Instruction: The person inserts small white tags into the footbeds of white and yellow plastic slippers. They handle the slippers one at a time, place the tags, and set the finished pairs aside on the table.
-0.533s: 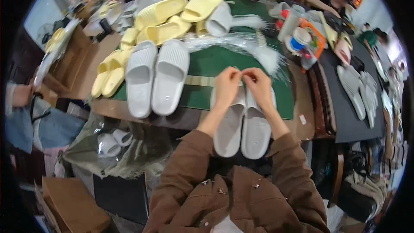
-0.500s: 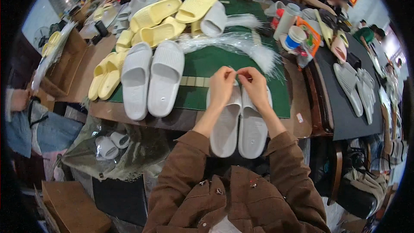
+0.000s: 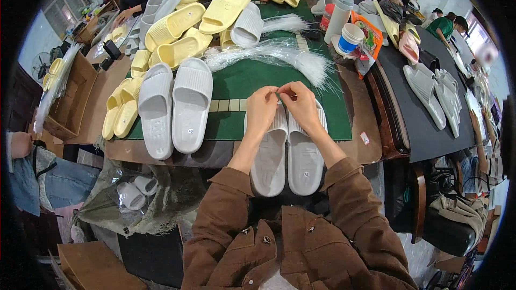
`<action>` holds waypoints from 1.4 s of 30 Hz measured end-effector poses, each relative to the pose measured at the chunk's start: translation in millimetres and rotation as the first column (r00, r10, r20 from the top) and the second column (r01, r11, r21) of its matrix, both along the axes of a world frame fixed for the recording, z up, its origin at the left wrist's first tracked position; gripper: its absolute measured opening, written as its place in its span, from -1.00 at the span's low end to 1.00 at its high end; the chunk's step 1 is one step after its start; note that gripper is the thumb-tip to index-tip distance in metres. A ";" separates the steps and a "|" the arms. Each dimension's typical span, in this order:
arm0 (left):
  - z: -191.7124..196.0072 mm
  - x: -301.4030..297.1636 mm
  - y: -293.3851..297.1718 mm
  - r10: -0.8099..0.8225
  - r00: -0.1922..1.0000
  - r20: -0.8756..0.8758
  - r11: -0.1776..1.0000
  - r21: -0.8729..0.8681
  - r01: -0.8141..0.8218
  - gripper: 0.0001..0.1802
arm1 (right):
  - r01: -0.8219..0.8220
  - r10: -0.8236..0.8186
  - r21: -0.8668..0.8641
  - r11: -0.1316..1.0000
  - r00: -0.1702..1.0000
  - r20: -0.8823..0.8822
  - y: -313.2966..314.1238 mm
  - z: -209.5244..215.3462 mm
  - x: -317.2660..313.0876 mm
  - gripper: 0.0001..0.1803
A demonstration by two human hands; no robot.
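Far left, at 9 o'clock of my hands: a cardboard box (image 3: 69, 96), then yellow slippers (image 3: 121, 108) lying at the green mat's (image 3: 236, 80) left edge. Next, a pair of grey slippers (image 3: 173, 106) side by side on the mat, toes pointing to 12. At 11 o'clock, a pile of yellow and grey slippers (image 3: 191, 24).

My left hand (image 3: 262, 111) rests over the toe end of the left one of my grey slipper pair (image 3: 287, 156), fingers curled, thumb and forefinger pinched together; what's in the pinch is too small to tell. My right hand (image 3: 300, 104) is just beside it, fingertips meeting the left's, same pinch, over the right slipper's toe. The pair lies at the mat's near edge, heels toward me at 6.

At 12 o'clock, a bundle of clear plastic strands (image 3: 274, 53). At 1 o'clock, a white cup (image 3: 350, 36).
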State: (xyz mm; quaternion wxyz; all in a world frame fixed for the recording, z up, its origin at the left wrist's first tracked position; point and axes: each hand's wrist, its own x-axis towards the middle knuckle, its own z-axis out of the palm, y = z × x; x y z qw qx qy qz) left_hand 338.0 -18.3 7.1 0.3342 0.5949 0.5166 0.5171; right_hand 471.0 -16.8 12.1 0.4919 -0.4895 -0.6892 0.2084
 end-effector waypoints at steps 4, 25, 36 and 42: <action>2.7 0.2 0.2 -0.036 0.999 0.011 0.999 0.029 0.036 -0.75 | 0.014 -0.016 -0.040 0.999 0.999 -0.049 -0.9 1.8 -1.5 -0.87; 6.5 -2.8 -2.4 -0.034 0.970 0.242 0.997 -0.064 0.051 -0.76 | -0.023 0.028 0.153 0.988 0.999 -0.033 4.3 -3.8 -1.7 -0.90; 6.7 1.5 -3.0 -0.061 0.995 0.083 0.998 0.021 0.059 -0.80 | -0.021 0.017 -0.083 0.996 0.999 -0.046 1.0 7.4 32.3 -0.89; 29.5 10.1 -16.9 -0.196 0.788 -0.584 0.945 0.101 0.310 -0.66 | -0.007 -0.048 -0.160 0.987 0.940 -0.338 -1.0 19.5 74.9 -0.90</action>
